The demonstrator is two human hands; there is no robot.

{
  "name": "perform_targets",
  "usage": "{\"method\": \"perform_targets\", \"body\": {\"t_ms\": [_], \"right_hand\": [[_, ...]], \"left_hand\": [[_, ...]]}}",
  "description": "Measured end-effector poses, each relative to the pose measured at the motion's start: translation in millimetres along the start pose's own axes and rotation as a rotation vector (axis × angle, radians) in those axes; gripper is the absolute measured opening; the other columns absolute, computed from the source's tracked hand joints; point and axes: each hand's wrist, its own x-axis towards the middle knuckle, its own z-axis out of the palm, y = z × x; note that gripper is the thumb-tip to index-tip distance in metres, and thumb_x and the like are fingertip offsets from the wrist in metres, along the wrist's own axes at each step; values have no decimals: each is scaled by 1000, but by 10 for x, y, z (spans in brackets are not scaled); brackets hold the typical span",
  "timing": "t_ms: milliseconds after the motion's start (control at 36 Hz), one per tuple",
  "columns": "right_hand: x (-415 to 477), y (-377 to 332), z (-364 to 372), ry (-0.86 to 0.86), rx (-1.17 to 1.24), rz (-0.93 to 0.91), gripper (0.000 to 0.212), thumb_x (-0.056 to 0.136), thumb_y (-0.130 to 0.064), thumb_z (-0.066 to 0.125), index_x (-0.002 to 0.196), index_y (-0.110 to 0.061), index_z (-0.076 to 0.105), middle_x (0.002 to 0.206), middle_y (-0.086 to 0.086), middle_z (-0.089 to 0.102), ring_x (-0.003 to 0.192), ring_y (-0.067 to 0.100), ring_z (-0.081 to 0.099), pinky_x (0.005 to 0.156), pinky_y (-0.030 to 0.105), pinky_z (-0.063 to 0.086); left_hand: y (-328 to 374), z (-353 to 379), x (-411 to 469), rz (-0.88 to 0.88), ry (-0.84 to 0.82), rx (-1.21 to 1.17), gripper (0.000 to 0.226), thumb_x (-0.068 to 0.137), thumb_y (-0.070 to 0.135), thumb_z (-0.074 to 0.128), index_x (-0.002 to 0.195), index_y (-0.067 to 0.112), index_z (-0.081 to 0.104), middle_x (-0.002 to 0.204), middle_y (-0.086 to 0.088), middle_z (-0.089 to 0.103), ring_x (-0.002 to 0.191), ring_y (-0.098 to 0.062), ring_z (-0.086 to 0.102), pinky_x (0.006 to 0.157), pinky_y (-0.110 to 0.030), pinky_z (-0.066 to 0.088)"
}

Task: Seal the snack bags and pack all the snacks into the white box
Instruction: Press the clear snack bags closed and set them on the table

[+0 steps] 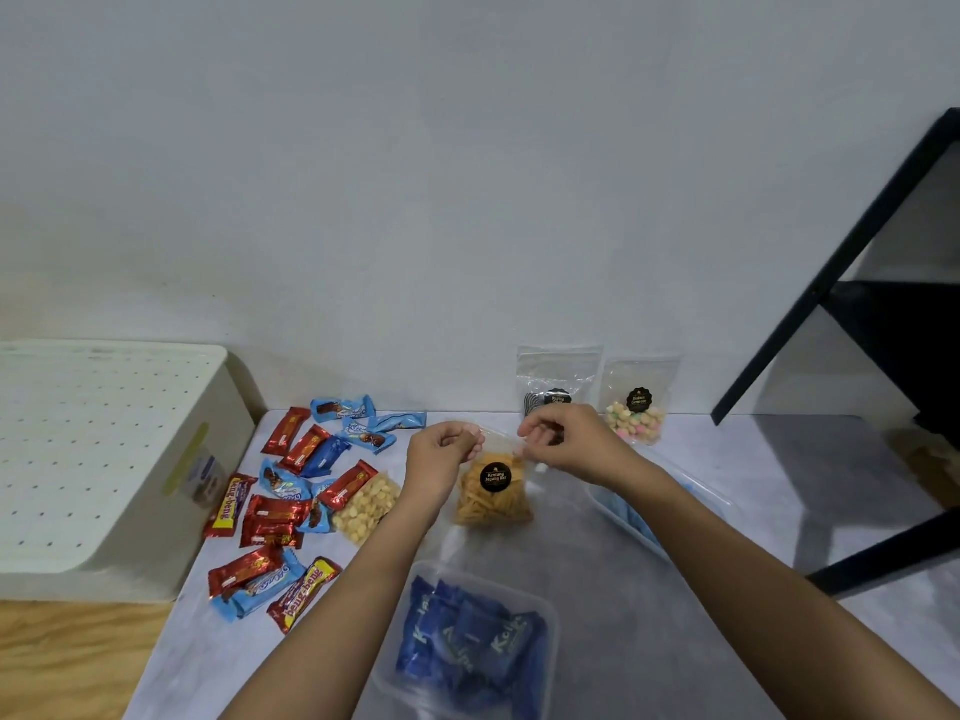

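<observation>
the clear bag of orange potato sticks (493,493) is held upright over the middle of the counter (597,563), with its black round label facing the camera. the left hand (441,452) pinches the left end of the bag's top strip and the right hand (563,439) pinches the right end; on both hands the fingers are closed together on the plastic. i judge the step in hand is closing the zip seal of this bag.

to do it well, keep the top strip stretched flat between the two hands, then press along it from one end to the other so no gap stays. push a little air out first, so the bag lies flat later.

two more clear bags lean on the wall behind, one with a dark snack (558,387) and one with pastel pieces (638,407); whether they are sealed i cannot tell. a bag of pale round crackers (366,506) lies to the left among red and blue wrapped bars (291,511). the white box (104,459) stands at the far left, and its top looks covered
</observation>
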Motion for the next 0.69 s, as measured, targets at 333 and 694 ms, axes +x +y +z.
{"method": "perform_targets", "body": {"t_ms": [333, 694], "right_hand": [[287, 102, 17, 195, -29, -24, 15, 81, 4, 60, 84, -4, 72, 84, 8, 66, 68, 11, 54, 64, 12, 44], [861, 124, 46, 475, 40, -26, 4, 76, -4, 69, 76, -5, 73, 73, 8, 68, 68, 18, 60, 68, 28, 51]], "left_hand": [[-55, -108, 168, 242, 162, 236, 30, 87, 23, 62, 116, 17, 54, 109, 5, 54, 101, -8, 51, 86, -22, 45], [165, -246, 841, 352, 109, 335, 8, 86, 14, 64, 86, 12, 72, 79, 7, 68, 73, 2, 61, 65, -6, 44]]}}
